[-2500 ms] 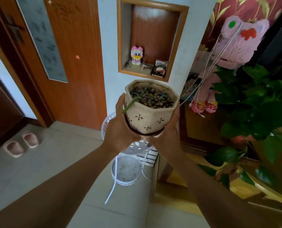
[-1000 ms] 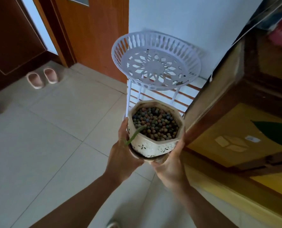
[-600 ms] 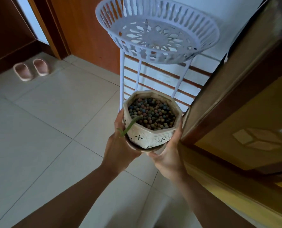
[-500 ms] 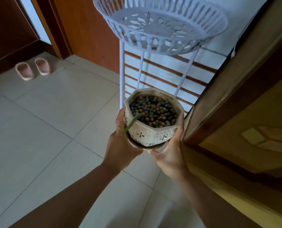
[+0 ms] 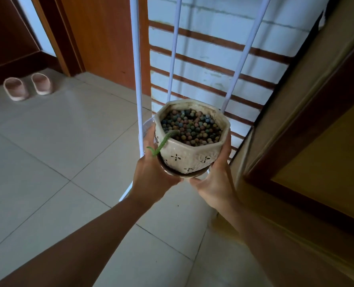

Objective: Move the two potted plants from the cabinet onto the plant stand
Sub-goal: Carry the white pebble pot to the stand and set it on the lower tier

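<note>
2 bare forearms reach in from the bottom edge and meet at a cream octagonal plant pot (image 5: 189,151), held in the air above the tiled floor (image 5: 48,162). The left hand (image 5: 154,175) cups the pot's left side and underside, its fingers (image 5: 149,134) wrapped around the far wall; the right hand (image 5: 215,179) supports the right side, its fingers (image 5: 226,146) pressed up against the wall near the rim. The pot sits on a dark brown saucer (image 5: 176,172), which both palms carry from below. It is filled with small round clay pebbles (image 5: 190,127) in brown, blue and grey, and 1 thin green stem (image 5: 161,145) droops over the left rim toward the left hand. Small flower marks dot the pot's wall. Just behind the pot rise 3 white legs of the plant stand (image 5: 135,59), with a curved white piece of it visible beside the left fingers. To the right stands a wooden cabinet (image 5: 308,125). Beyond the legs is a white wall with brown stripes (image 5: 213,59), then an orange-brown door (image 5: 101,34), and at far left a pair of pink slippers (image 5: 27,85) on the floor.
</note>
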`<state>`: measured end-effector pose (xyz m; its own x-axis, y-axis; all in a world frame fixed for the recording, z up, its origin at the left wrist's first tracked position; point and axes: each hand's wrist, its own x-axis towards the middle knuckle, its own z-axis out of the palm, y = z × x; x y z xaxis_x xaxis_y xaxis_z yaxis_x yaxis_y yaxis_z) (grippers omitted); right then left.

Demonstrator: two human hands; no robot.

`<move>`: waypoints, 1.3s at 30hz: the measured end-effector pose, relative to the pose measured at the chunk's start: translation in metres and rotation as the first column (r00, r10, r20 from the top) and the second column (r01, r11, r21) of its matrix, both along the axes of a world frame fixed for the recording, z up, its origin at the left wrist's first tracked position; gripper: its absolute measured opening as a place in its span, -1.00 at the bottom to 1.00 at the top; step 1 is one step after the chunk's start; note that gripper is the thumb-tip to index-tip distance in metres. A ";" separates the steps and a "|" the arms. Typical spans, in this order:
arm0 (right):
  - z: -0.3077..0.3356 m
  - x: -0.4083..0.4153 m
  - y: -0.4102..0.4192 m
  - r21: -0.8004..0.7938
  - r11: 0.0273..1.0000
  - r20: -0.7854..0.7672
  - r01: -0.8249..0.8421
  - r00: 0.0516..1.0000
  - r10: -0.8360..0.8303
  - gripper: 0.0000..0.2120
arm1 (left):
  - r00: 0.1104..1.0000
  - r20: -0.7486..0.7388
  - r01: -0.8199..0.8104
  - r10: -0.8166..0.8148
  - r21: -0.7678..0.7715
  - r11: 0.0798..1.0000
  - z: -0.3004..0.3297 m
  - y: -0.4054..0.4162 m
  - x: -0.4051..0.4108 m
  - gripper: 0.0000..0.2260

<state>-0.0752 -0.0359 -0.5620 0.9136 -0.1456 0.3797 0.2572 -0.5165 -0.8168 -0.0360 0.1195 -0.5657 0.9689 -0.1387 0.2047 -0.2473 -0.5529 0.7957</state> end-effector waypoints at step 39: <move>-0.095 0.165 -0.021 -0.327 0.932 -0.135 0.154 0.969 -0.207 0.33 | 0.986 -0.052 -0.145 0.156 0.175 0.974 -0.094 -0.039 0.150 0.25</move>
